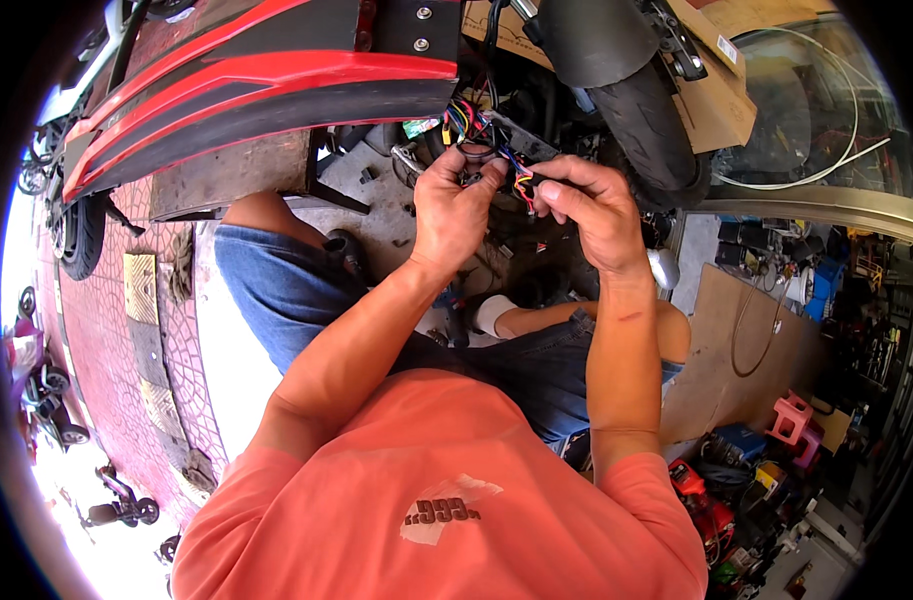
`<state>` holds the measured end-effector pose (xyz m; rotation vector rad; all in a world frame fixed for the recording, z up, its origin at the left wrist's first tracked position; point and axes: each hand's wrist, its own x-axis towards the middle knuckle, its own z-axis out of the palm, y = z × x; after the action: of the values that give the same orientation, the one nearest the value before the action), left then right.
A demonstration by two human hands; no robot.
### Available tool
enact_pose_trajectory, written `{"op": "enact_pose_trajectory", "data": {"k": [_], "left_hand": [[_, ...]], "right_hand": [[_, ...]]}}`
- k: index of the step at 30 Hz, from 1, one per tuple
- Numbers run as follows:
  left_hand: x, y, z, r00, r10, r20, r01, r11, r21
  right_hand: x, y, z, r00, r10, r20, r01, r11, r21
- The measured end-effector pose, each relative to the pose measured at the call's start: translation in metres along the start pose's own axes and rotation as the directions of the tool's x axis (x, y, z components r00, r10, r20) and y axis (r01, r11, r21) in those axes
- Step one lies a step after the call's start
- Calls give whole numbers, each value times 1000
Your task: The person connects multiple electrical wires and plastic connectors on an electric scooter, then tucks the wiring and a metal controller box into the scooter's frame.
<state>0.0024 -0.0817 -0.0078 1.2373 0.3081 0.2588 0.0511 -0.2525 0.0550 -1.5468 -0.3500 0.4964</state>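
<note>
Hands: your left hand [454, 205] and right hand [591, 205] meet in the upper middle of the frame, both raised in front of a scooter's open underside.
Left hand: your fingers are closed around a small dark connector [473, 177], thumb pressed against it.
Right hand: your thumb and forefinger are pinched together on a bundle of coloured wires [522, 182], red, yellow and blue strands showing between the two hands.
Wiring: the bundle runs up from your fingertips to a tangle of coloured leads [464, 118] just below the red body panel [256, 80], top centre.
Scooter: the red and black panel sweeps across the upper left; a black rear tyre [651, 125] stands just right of your right hand.
You: orange shirt fills the bottom of the frame, blue denim shorts [276, 290] at centre left.
Surroundings: patterned paving [106, 350] along the left edge; tools and a pink stool [791, 415] at lower right.
</note>
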Motion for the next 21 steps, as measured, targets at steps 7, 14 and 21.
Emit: {"op": "enact_pose_trajectory", "data": {"k": [7,14,21], "left_hand": [[15,6,-15,985,-97,-145,91,995,-47],[14,10,-21,894,-441,72,445,864,-235],[15,29,-19,901,-404,160,433,805,-405]], "right_hand": [[5,13,-9,978,36,-204,-32,999,21],[-24,-24,31,983,-81,165,148,882,-447],[-17,4,29,949,-201,243,309,748,-588]]}}
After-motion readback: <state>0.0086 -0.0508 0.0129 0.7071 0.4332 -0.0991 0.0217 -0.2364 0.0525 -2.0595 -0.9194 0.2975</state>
